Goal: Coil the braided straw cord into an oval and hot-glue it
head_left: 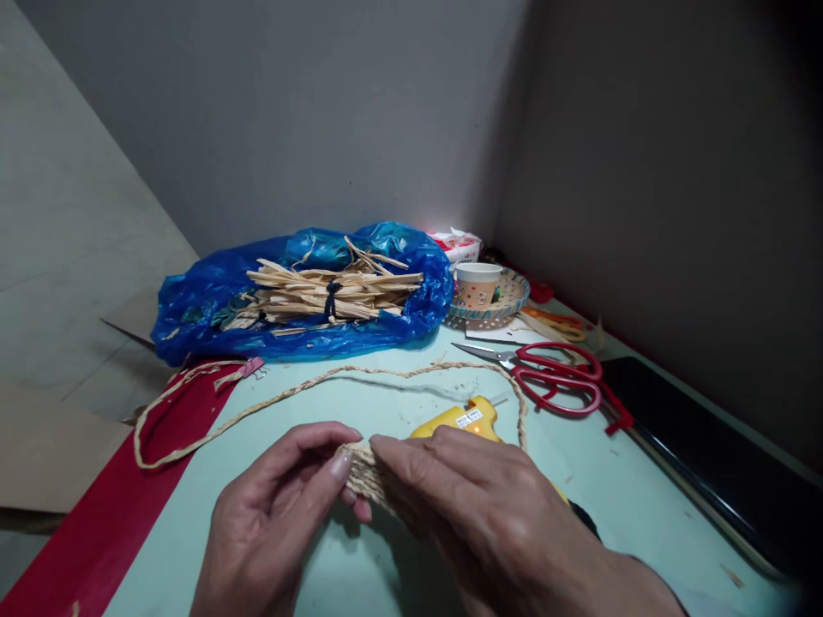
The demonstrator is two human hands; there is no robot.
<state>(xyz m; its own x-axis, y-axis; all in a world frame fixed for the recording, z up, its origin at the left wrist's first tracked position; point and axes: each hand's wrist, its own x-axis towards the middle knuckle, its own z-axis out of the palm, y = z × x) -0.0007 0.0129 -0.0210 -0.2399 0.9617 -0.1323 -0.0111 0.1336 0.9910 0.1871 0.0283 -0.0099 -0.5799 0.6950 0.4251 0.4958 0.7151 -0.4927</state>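
Note:
Between my two hands is a small woven piece of pale straw cord (pixel 368 474), its rows lying close together. My left hand (pixel 267 506) pinches its left end between thumb and fingers. Over its right side lies my right hand (pixel 489 501), fingers closed on it and covering much of the piece. A long twisted straw cord (pixel 309 386) loops across the table, from near my right hand round to a pink binder clip (pixel 250 368) at the left. Just beyond my right hand rests a yellow glue gun (pixel 485 416) with a small orange light, partly hidden by that hand.
Red-handled scissors (pixel 556 377) lie at the right, beside a black flat object (pixel 707 463). Behind, a blue plastic bag (pixel 193 300) holds a tied bundle of dry husk strips (pixel 302 291). A paper cup (pixel 477 287) sits in a woven basket (pixel 514 300). Grey walls close the back.

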